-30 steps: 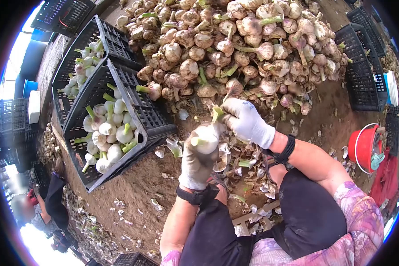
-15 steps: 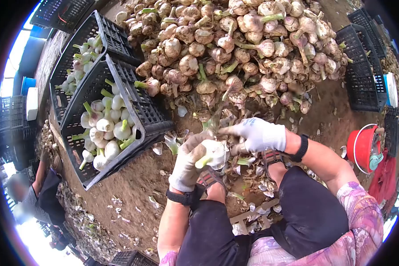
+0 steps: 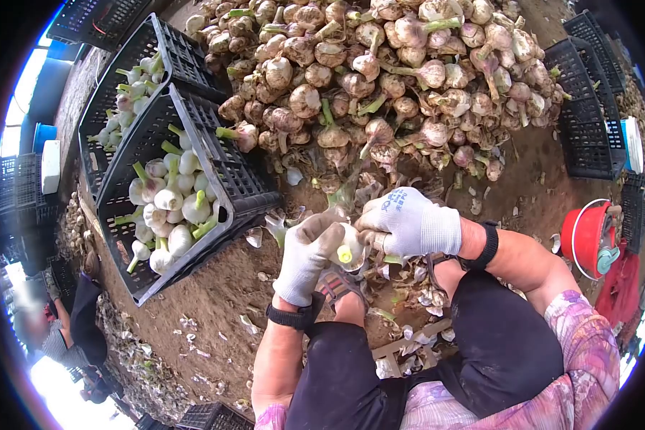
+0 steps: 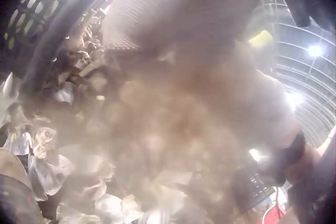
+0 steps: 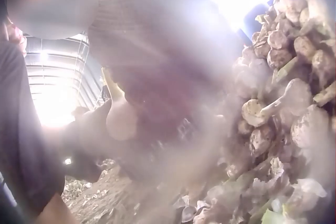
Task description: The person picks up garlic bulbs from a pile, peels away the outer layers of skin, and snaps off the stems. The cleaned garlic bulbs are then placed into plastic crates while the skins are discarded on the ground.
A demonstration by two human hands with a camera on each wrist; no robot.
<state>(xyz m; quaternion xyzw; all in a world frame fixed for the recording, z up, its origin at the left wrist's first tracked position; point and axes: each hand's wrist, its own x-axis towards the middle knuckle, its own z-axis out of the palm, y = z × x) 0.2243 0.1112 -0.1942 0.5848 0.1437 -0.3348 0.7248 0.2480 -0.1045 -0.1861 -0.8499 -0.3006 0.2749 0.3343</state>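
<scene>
In the head view, my gloved left hand (image 3: 308, 254) holds a white garlic bulb (image 3: 350, 244), its cut green stem pointing toward me. My right hand (image 3: 412, 223), in a white glove with blue print, has its fingers curled against the bulb's far right side. Loose skin hangs just beyond the bulb, between the hands. The right wrist view shows the pale bulb (image 5: 122, 119) with its stem upward, though glare blurs the fingers. A blurred glove covers most of the left wrist view.
A heap of unpeeled garlic (image 3: 380, 86) lies ahead. Two black crates, the nearer crate (image 3: 229, 161) and one behind it, hold peeled bulbs at left. At right are more black crates (image 3: 584, 107) and a red bucket (image 3: 588, 240). Peelings (image 3: 408, 337) litter the ground. Another person (image 3: 68, 333) sits far left.
Both hands have come down nearer my knees with the bulb. The bulb has turned so its cut stem faces me, and the right fingers, stretched out half a second ago, are curled at it.
</scene>
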